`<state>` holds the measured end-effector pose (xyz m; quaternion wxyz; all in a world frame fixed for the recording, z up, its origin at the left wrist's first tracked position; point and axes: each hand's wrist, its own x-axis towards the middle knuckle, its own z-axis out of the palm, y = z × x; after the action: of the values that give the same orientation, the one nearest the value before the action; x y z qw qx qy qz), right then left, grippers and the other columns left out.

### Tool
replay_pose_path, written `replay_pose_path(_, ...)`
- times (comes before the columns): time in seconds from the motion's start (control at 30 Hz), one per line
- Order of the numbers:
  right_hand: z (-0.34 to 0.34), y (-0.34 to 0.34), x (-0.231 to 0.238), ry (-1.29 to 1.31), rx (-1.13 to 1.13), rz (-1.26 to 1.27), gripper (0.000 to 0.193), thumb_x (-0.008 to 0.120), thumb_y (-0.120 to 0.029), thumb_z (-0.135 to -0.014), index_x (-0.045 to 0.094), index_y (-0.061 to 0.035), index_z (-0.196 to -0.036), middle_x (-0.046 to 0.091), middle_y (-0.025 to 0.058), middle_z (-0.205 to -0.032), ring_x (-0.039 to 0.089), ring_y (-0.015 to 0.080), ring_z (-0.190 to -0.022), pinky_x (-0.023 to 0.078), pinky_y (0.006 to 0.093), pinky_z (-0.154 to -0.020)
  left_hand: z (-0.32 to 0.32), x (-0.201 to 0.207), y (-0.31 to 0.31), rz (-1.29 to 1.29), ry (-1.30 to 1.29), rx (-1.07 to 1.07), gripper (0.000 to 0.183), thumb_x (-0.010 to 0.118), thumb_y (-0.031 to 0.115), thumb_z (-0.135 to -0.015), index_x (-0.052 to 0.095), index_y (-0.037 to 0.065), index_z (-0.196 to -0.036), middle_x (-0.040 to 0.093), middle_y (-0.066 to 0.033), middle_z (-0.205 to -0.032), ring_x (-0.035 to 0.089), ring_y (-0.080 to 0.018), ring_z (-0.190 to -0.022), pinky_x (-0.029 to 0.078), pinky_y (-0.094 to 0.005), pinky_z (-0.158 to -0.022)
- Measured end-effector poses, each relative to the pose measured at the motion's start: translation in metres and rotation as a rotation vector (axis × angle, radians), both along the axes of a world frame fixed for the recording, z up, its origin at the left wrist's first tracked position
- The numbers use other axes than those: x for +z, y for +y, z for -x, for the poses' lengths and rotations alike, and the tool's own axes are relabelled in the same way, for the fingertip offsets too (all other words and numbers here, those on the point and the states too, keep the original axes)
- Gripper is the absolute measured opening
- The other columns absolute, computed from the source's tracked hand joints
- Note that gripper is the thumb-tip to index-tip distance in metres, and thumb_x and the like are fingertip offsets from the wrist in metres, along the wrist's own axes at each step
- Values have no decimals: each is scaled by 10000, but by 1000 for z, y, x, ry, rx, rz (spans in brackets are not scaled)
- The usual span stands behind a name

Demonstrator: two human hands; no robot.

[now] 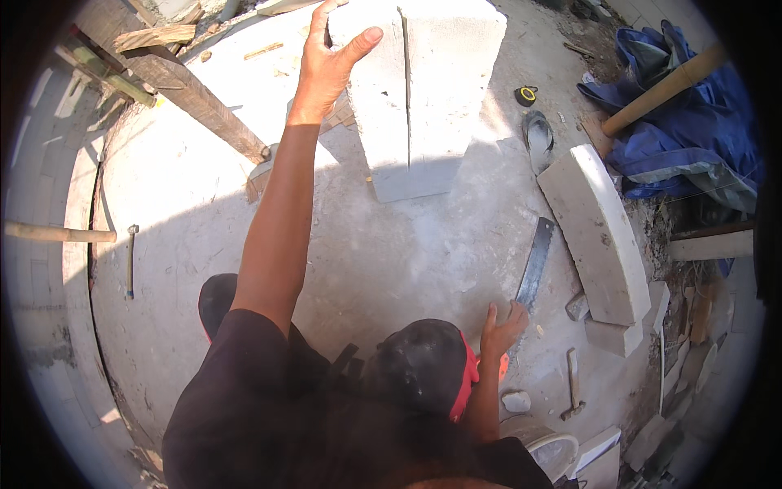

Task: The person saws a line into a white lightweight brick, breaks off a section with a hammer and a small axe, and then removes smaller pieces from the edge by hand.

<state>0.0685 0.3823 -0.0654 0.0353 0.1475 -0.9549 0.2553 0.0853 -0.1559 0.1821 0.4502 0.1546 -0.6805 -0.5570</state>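
My left hand [330,61] reaches to the upper left edge of a white, lightweight concrete block [452,73]. Its thumb stretches toward the block's face, and the fingers curl over the edge, partly cut off by the picture's top. A narrow dark slit [406,98] runs lengthwise through the block. Low on the right, my right hand [503,330] is at a hand saw [536,261], over the spot where blade meets handle. The thumb and fingers there are spread apart. Only a bit of the saw's orange handle [504,366] shows beside the wrist.
Right of the saw, a long pale block [599,236] leans on smaller pieces. A hammer [573,383], a sandal [538,140] and a tape measure [526,96] lie nearby. Another hammer [131,261] and a slanted wooden post [199,106] are left; a blue tarp [680,122] is far right.
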Motion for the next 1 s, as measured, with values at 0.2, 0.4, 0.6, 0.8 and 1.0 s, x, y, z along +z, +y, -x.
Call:
replay_pose_path(0.2,-119,112,-6,-192,-57,-251,516,815,-318,-809,587,-18,-1161,586,181,-1128,544,407,-1122,400,535,-987,8,-14,-37,-39,-23,26,739,770,273,-927,432,-130,-1445,532,-252,-1433,524,-282,-1321,484,-375,-1052)
replay_pose_path(0.4,-120,109,-27,-160,14,-259,389,782,-300,-835,606,-22,-1043,603,165,-1034,575,369,-1043,415,517,-947,24,-54,-91,150,-105,271,648,636,416,-1011,524,-60,-1437,586,-140,-1400,570,-227,-1235,474,-383,-1047)
replay_pose_path(0.6,-105,94,33,-269,-167,366,216,678,-167,-882,566,14,-918,543,127,-797,551,269,-752,464,401,-735,44,11,-18,-184,147,179,513,654,421,-967,637,42,-1313,671,-136,-1240,589,-253,-1184,439,-413,-1004)
replay_pose_path(0.8,-115,48,64,-162,-140,599,241,681,-197,-926,540,-9,-872,519,30,-716,496,154,-641,434,336,-606,42,30,-25,-78,94,281,601,703,486,-889,616,86,-1329,697,-110,-1223,578,-210,-1192,435,-369,-1021)
replay_pose_path(1.0,-66,-21,129,-169,320,891,236,670,-204,-959,553,-19,-868,585,38,-700,531,116,-627,455,297,-593,44,40,-23,-122,-33,300,820,645,537,-866,480,34,-1493,617,-189,-1387,545,-293,-1288,426,-435,-1072)
